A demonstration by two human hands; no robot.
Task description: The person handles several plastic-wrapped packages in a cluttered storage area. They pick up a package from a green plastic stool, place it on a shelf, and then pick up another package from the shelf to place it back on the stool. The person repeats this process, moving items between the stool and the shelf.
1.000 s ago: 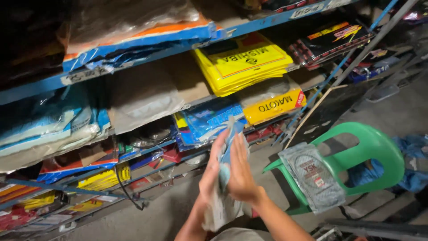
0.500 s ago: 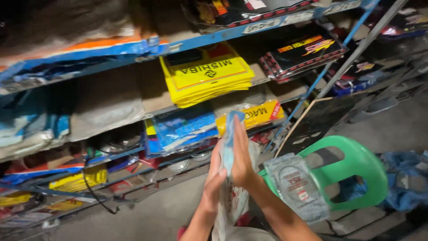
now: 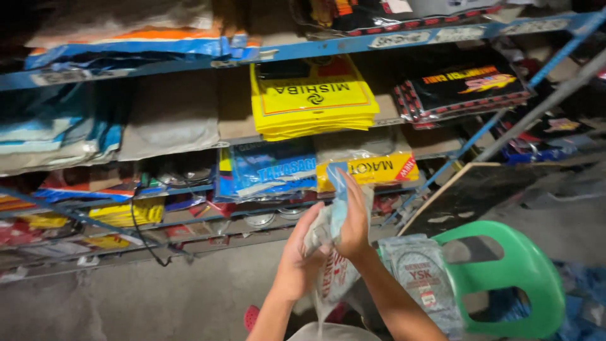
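Note:
Both my hands hold a thin stack of flat plastic packets [image 3: 331,278] upright in front of the shelves. My left hand [image 3: 302,256] grips the near side of the stack, fingers curled over a grey-white packet with red print. My right hand [image 3: 355,221] presses flat against the far side, beside a pale blue packet [image 3: 337,189] that sticks up at the top. A grey clear-wrapped packet [image 3: 421,284] lies on the seat of a green plastic chair [image 3: 514,278], just right of my right forearm.
A blue metal rack [image 3: 353,44] fills the background, stacked with flat packets: yellow ones [image 3: 312,98], black ones [image 3: 464,88], blue ones [image 3: 268,170], a yellow-banded one [image 3: 372,167]. A dark board [image 3: 461,189] leans by the rack. Concrete floor [image 3: 158,303] lies below.
My left hand has slid up the stack and curled over the grey-white packet. The view has swung left and up, so the chair sits lower right and more of the rack shows.

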